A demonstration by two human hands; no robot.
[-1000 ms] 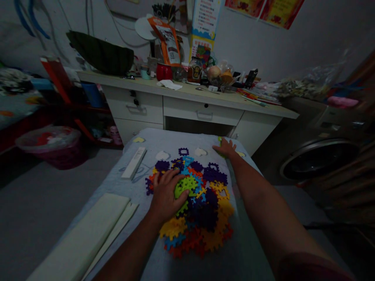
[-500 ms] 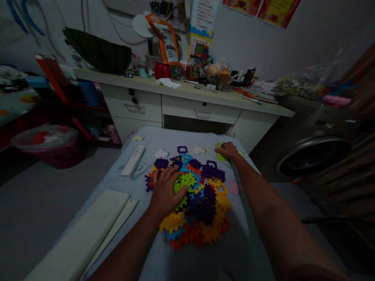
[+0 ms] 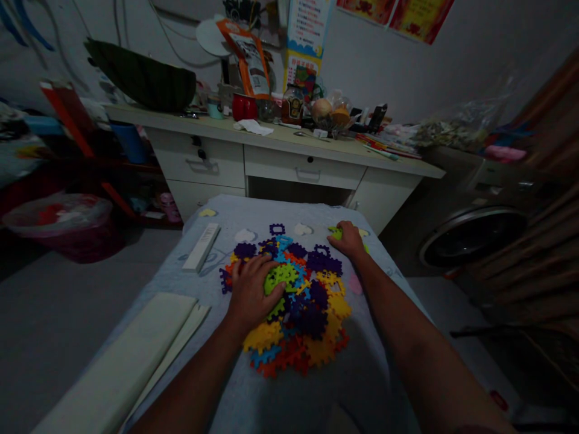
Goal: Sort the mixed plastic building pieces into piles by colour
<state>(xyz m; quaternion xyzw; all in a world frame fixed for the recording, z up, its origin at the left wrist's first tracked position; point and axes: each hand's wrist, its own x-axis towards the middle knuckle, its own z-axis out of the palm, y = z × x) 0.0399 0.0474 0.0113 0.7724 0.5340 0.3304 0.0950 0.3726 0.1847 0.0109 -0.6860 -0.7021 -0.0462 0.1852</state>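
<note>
1 heap of toothed pieces (image 3: 316, 346) sat mid-way on 1 table (image 3: 271, 211) | left hand (image 3: 251, 290) lay spread on its green pieces (image 3: 283, 278) | right hand (image 3: 349, 240) curled over green plastic (image 3: 335, 231); whether pinching, I couldn't tell | 1 white box (image 3: 202, 248)

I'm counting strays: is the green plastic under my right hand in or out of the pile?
Out: cloth shows between the green plastic and pile.

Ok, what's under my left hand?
Bright green, tooth-edged plastic pieces show between the thumb and fingers of your left hand, and a dark purple tooth-edged piece shows at its left side. Whatever lies directly beneath the palm is covered and can't be seen.
</note>
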